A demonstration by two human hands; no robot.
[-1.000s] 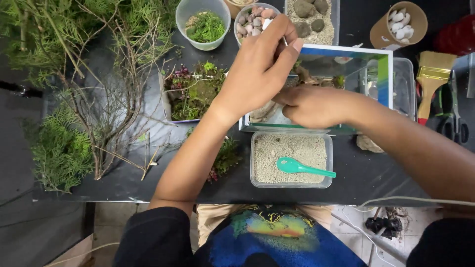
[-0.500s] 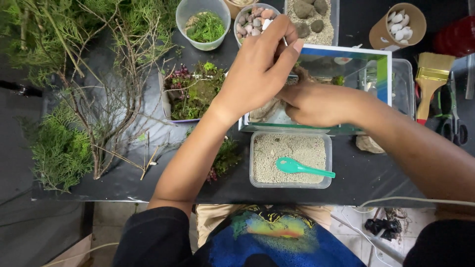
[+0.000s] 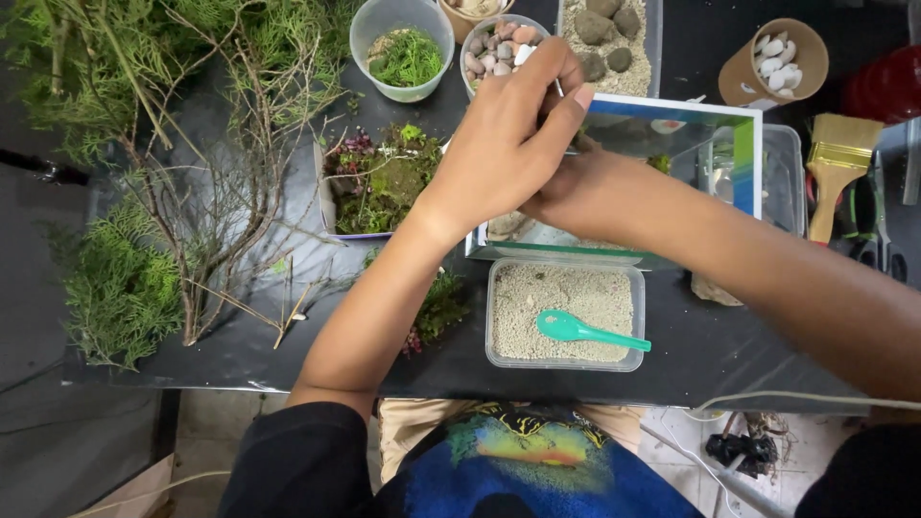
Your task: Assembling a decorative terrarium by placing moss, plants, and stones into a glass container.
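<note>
My left hand (image 3: 508, 144) hangs over the far left corner of the glass tank (image 3: 739, 144), its fingers (image 3: 566, 101) pinched narrow on a thin pale stick (image 3: 559, 86) of which I see only a short piece, standing roughly upright between thumb and forefinger. My right hand (image 3: 595, 197) lies just under and against the left one, reaching in over the tank's near edge; its fingers are hidden beneath my left hand, so I cannot tell whether they hold anything.

The tank's long axis runs left to right across the desk (image 3: 240, 336). Just in front of it sits a clear tray of sand (image 3: 561, 288) with a green spoon (image 3: 585, 331) lying in it, handle pointing right. Beyond my hands stands a bowl of pebbles (image 3: 499, 48), close to my knuckles, and left of it a cup of moss (image 3: 403, 53). A box of mossy plants (image 3: 379, 182) touches the tank's left side. A paintbrush (image 3: 835, 163) lies right of the tank, handle toward me. Branches (image 3: 192, 221) crowd the desk's left half.
</note>
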